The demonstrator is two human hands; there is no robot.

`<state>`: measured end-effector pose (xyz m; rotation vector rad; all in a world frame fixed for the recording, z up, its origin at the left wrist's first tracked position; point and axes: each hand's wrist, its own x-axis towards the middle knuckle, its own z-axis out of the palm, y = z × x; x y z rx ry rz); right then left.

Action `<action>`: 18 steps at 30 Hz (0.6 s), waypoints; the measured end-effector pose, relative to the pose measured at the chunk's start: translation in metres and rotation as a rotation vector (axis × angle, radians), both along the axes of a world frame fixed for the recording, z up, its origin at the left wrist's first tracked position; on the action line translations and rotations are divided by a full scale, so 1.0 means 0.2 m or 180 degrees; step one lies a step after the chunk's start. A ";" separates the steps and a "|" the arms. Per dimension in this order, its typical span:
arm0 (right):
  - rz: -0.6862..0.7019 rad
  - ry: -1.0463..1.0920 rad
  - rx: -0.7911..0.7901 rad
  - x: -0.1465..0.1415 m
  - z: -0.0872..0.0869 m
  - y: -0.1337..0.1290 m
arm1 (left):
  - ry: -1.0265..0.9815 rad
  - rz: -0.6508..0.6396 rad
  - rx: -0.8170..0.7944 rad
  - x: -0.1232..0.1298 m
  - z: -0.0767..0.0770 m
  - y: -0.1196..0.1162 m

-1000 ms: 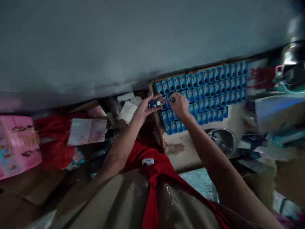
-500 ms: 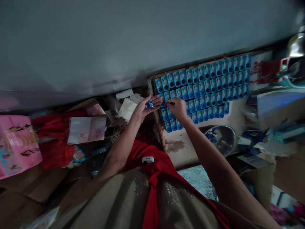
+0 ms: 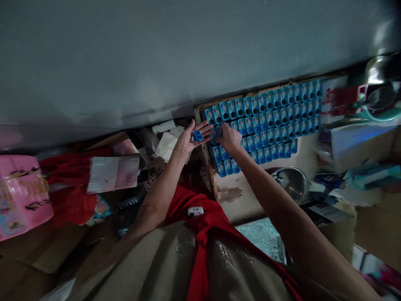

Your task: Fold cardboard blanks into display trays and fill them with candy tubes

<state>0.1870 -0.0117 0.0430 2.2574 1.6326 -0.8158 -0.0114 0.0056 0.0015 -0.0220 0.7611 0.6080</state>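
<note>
My left hand (image 3: pixel 196 137) is palm up with its fingers spread, and several small round blue pieces (image 3: pixel 197 136) lie in the palm. Right beside it, my right hand (image 3: pixel 229 138) is over the left end of the rows, its fingers pinched together and pointing down; anything between them is too small or hidden to make out. Rows of blue cards (image 3: pixel 263 119), many with a dark round spot, cover much of a worn pale board (image 3: pixel 230 193). The right hand hides a few of the cards.
A metal bowl (image 3: pixel 293 184) with small pieces stands on the board's right part. Further right are a box (image 3: pixel 338 230) and a teal basin (image 3: pixel 384 117). White papers (image 3: pixel 114 174), red cloth (image 3: pixel 73 205) and a pink package (image 3: pixel 25 196) lie left. A wall rises behind.
The pieces in my left palm have spread and now show blue faces. My right hand has shifted slightly left, and the dark item seen at its fingertips is no longer visible. The view has shifted slightly.
</note>
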 end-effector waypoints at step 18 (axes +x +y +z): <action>-0.0601 0.1406 0.1211 -0.14 -0.04 0.03 | 0.0726 0.0161 -0.0562 0.06 0.00 -0.03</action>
